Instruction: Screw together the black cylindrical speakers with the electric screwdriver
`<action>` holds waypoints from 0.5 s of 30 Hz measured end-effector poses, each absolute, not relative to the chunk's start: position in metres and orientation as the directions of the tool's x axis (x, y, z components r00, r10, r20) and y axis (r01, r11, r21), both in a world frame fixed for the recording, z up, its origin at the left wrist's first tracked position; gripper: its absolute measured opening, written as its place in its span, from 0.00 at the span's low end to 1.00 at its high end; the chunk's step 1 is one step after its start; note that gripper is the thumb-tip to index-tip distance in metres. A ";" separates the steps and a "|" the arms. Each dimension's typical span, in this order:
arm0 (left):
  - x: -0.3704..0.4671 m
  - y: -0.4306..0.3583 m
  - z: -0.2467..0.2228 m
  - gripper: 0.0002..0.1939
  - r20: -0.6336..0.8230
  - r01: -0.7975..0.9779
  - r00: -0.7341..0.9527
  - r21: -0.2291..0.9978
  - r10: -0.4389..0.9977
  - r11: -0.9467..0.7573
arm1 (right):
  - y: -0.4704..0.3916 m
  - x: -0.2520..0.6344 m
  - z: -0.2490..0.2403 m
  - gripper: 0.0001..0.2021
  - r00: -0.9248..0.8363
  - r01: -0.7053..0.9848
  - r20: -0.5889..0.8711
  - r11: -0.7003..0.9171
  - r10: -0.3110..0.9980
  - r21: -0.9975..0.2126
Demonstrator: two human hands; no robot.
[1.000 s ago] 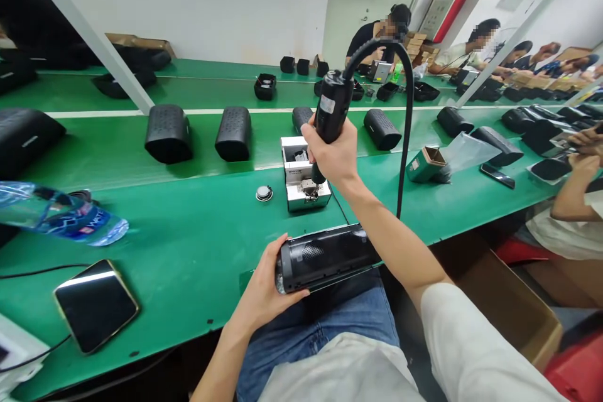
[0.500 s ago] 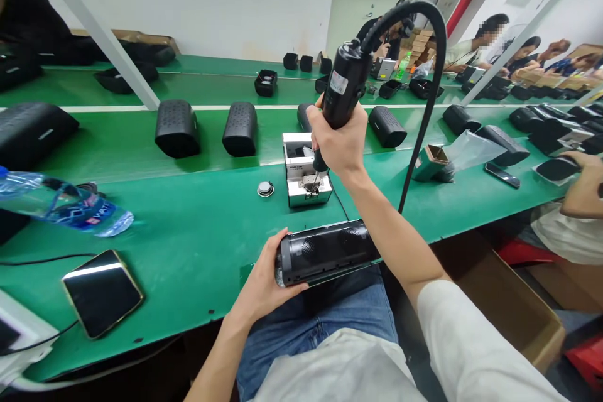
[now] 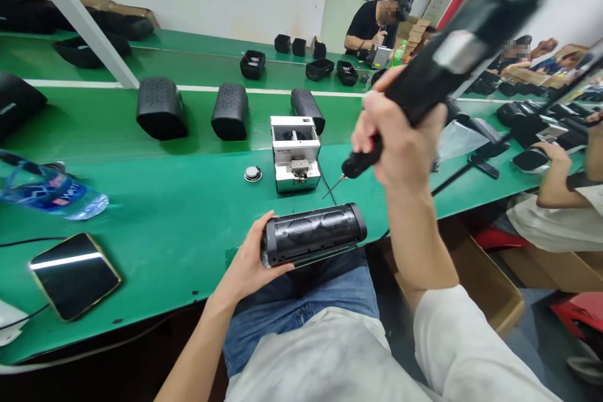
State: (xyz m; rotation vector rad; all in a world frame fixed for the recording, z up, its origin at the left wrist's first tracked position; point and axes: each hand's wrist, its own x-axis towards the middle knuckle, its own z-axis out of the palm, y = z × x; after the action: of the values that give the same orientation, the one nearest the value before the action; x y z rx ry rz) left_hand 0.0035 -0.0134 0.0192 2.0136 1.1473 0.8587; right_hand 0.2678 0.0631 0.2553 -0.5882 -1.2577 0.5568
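Note:
My left hand point(image 3: 257, 257) grips the left end of a black speaker body point(image 3: 315, 232) with round perforated grilles, lying at the front edge of the bench. Wrapped in my right hand point(image 3: 400, 138) is a black electric screwdriver point(image 3: 452, 56), blurred and tilted, its thin bit pointing down and left above the speaker's right end. Whether a screw sits on the bit is too small to tell. Behind the speaker stands a silver-and-black screw feeder point(image 3: 296, 163). A small round metal part point(image 3: 253, 174) lies to the feeder's left.
Black speaker housings point(image 3: 229, 112) stand in a row on the green belt behind the bench. At left are a phone point(image 3: 75, 276) and a water bottle point(image 3: 56, 191) on its side. Cardboard boxes point(image 3: 490, 282) sit below at right. Co-workers point(image 3: 372, 28) work farther off.
My right hand has drawn the screwdriver back from the screw feeder, toward the right and nearer to me, tilting it over. My left hand still holds the speaker body. The whole view has shifted somewhat.

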 end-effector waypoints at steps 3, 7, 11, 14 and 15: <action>0.004 -0.011 0.017 0.56 0.231 0.460 0.400 0.786 0.887 -0.412 | 0.005 0.296 0.277 0.08 0.300 -0.056 0.682 0.726 0.667 -0.686; 0.003 -0.008 0.013 0.56 0.236 0.482 0.390 0.772 0.890 -0.416 | -0.048 0.316 0.283 0.10 0.326 0.028 0.654 0.684 0.683 -0.729; 0.002 -0.007 0.011 0.57 0.264 0.508 0.378 0.742 0.887 -0.437 | -0.057 0.321 0.268 0.12 0.286 0.036 0.671 0.692 0.684 -0.721; 0.003 -0.007 0.011 0.57 0.282 0.513 0.378 0.729 0.882 -0.453 | -0.053 0.322 0.257 0.11 0.273 0.026 0.676 0.697 0.684 -0.716; 0.003 -0.007 0.010 0.57 0.282 0.512 0.381 0.728 0.880 -0.455 | -0.052 0.322 0.255 0.11 0.277 0.031 0.680 0.701 0.679 -0.712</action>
State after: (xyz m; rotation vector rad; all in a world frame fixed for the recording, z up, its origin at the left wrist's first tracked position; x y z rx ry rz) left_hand 0.0033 -0.0066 0.0105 2.1090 1.1932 0.9014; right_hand 0.3222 -0.0516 0.2548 -0.6975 -1.2297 0.4860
